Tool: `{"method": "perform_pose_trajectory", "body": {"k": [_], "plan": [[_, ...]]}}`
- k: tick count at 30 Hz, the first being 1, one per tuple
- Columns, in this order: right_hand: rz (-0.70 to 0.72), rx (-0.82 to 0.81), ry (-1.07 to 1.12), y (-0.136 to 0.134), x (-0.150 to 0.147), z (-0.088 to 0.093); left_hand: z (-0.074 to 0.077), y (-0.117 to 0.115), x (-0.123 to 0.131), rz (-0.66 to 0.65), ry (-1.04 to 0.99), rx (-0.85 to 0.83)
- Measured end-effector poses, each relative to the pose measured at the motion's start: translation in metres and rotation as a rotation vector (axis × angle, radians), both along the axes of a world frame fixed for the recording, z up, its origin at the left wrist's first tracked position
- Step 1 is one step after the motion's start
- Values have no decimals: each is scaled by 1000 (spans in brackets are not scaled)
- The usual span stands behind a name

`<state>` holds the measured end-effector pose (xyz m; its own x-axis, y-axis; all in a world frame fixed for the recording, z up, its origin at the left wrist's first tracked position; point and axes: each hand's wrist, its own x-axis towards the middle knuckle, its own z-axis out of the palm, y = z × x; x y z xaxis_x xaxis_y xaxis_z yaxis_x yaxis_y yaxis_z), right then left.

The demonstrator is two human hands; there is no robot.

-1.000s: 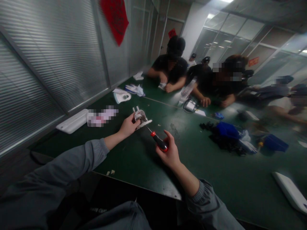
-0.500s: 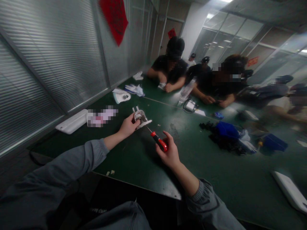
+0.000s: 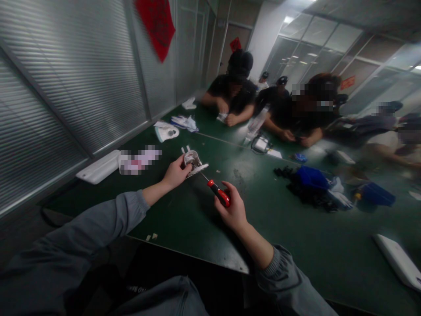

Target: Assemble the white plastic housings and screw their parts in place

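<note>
My left hand (image 3: 176, 172) grips a white plastic housing (image 3: 193, 159), hollow and rounded, with two prongs at its upper left and a flat flange on the right. The thumb presses inside its opening, where dark parts show. In my right hand (image 3: 234, 208) is a screwdriver (image 3: 219, 193) with a red and black handle. Thumb and fingers close round the end of that handle. Its thin shaft points up and left to the flange of the housing; the tip is too small to make out. Both hands are above the green table (image 3: 197, 232).
A long white case (image 3: 98, 167) lies at the left; another white case (image 3: 399, 259) is at the right edge. Gloves (image 3: 184, 123) and a white part (image 3: 166, 131) lie farther back. Blue bins (image 3: 311, 177) and black pieces stand at the right. Co-workers (image 3: 232, 94) sit across the table.
My right hand and the screwdriver handle have shifted or turned very slightly. The left hand and the white housing stay in place.
</note>
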<state>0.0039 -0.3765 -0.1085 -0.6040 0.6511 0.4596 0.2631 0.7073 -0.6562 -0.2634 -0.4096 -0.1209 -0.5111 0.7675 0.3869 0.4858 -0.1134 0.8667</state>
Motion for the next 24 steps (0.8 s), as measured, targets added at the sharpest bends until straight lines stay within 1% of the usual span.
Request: {"method": "perform_pose_trajectory", "body": {"k": [5,12,20,24], "plan": [[7,34,-27,0,0,2,0,0,0,-17,-21,-7],[58,92,-42,0,1,6,5,-2,3,-13,-24,-13],[68,97,-80,1,5,8,0,1,-1,-16,-21,19],[68,122,-84,2,6,9,2,0,0,-25,-20,-5]]}}
